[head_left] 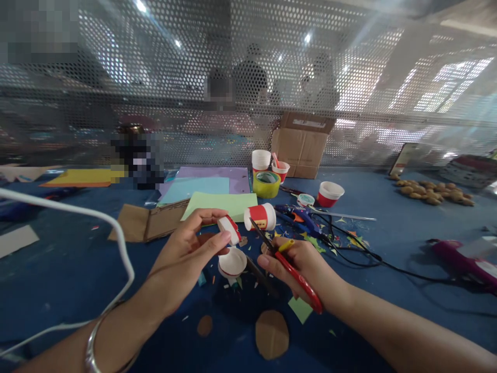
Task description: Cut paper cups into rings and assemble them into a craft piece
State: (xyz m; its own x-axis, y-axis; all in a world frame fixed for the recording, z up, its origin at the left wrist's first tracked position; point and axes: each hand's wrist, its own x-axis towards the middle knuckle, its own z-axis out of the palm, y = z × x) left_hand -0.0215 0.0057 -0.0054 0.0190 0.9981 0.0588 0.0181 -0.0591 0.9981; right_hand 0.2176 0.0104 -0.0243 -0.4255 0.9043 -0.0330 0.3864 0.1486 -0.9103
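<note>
My left hand (194, 243) pinches a cut-off piece of paper cup (230, 230), white with a red edge, between thumb and fingers. In my right hand (310, 259) is a pair of scissors (297, 277) with red handles, its dark blades pointing up and left. A small yellow part (286, 245) shows beside the blades; I cannot tell what it belongs to. Just beyond the scissor tips, a red-and-white paper cup (261, 216) lies on its side. Below the left fingers sits a shallow white cup piece (232, 262). The blades and the pinched piece are apart.
Round cardboard pieces (272, 334) and paper scraps lie on the blue table (163, 331). Behind are coloured sheets (221, 206), yellow-green tape (266, 185), stacked cups (261, 159) and a cardboard box (303, 145). A blue glue gun (305, 220) trails black cable rightward. A white cable (120, 243) crosses the left.
</note>
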